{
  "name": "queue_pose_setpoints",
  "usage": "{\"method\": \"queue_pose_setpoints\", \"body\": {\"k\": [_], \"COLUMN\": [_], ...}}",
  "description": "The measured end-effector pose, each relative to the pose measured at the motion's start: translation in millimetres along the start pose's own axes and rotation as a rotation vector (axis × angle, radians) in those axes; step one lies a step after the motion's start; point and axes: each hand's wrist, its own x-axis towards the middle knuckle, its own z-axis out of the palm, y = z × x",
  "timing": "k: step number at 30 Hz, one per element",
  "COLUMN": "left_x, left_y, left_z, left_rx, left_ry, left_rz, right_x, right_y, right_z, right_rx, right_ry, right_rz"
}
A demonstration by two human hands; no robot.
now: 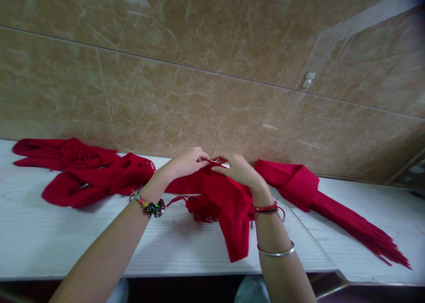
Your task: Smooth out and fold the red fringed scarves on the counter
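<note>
Both hands meet at the middle of a red fringed scarf (212, 186), which lies bunched and folded on the white table. My left hand (191, 162) pinches the scarf's upper edge between thumb and fingers. Just to its right, my right hand (236, 169) grips the same edge, its thumb in front and its fingers partly hidden behind the cloth. One folded end of the scarf hangs toward the table's front edge, and some fringe shows beneath it.
On the left, more red scarves (99, 179) lie loosely heaped. A folded red scarf (295, 186) rests on the right, its fringe pointing to the front right. The white table (186, 254) backs onto a brown tiled wall (199, 108) with a small white fitting (308, 79).
</note>
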Motion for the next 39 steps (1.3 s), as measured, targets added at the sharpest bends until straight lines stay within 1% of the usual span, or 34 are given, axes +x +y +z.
{"method": "queue_pose_setpoints", "body": {"k": [2, 4, 6, 8, 10, 11, 12, 13, 14, 16, 18, 20, 22, 23, 25, 27, 29, 32, 34, 36, 39], "left_x": [0, -1, -4, -7, -8, -9, -9, -8, -7, -6, -4, -3, -3, -3, -3, -4, -5, -6, -6, -3, 1], "left_y": [1, 0, -5, -12, -19, -22, -24, -25, -25, -19, -11, -4, 1, 1, 0, -3, -4, -2, 0, 4, 7], "left_z": [0.8, 1.5, 3.1, 5.6, 8.0, 8.8, 9.1, 9.0, 8.4, 6.3, 3.9, 2.1, 1.5, 1.5, 1.6, 0.9, -0.7, -1.0, 2.5, 8.7, 15.9], "left_rx": [-0.015, -0.092, -0.206, -0.258, -0.184, -0.125, -0.074, -0.042, -0.038, -0.099, -0.174, -0.201, -0.171, -0.154, -0.148, -0.182, -0.238, -0.339, -0.381, -0.367, -0.292], "left_ry": [-0.022, -0.081, -0.138, -0.159, -0.156, -0.154, -0.146, -0.133, -0.118, -0.100, -0.109, -0.118, -0.084, -0.065, -0.033, -0.019, -0.018, -0.087, -0.119, -0.072, 0.061], "left_rz": [-0.021, -0.065, -0.089, -0.136, -0.205, -0.230, -0.237, -0.228, -0.214, -0.194, -0.180, -0.167, -0.171, -0.180, -0.206, -0.221, -0.209, -0.132, -0.102, -0.124, -0.209], "right_x": [2, 3, 2, -1, -4, -6, -8, -10, -11, -11, -8, -3, 2, 4, 8, 9, 9, 8, 7, 8, 6], "right_y": [-4, -2, 6, 17, 31, 37, 42, 45, 47, 43, 31, 15, 0, -5, -11, -10, -7, 0, 5, 9, 16], "right_z": [0, -2, -7, -13, -19, -22, -23, -23, -22, -16, -6, 4, 11, 14, 15, 14, 10, 4, 3, 2, 0], "right_rx": [-0.039, -0.044, -0.009, 0.036, 0.044, 0.021, -0.017, -0.056, -0.080, -0.072, -0.019, 0.001, -0.034, -0.067, -0.131, -0.154, -0.132, -0.076, -0.021, 0.044, 0.089], "right_ry": [-0.005, 0.054, 0.171, 0.311, 0.426, 0.450, 0.437, 0.391, 0.321, 0.178, 0.070, -0.019, -0.086, -0.093, -0.049, 0.044, 0.137, 0.260, 0.332, 0.384, 0.423], "right_rz": [0.018, 0.047, 0.084, 0.136, 0.204, 0.243, 0.275, 0.290, 0.281, 0.206, 0.102, 0.016, -0.031, -0.029, 0.032, 0.108, 0.153, 0.188, 0.194, 0.181, 0.184]}}
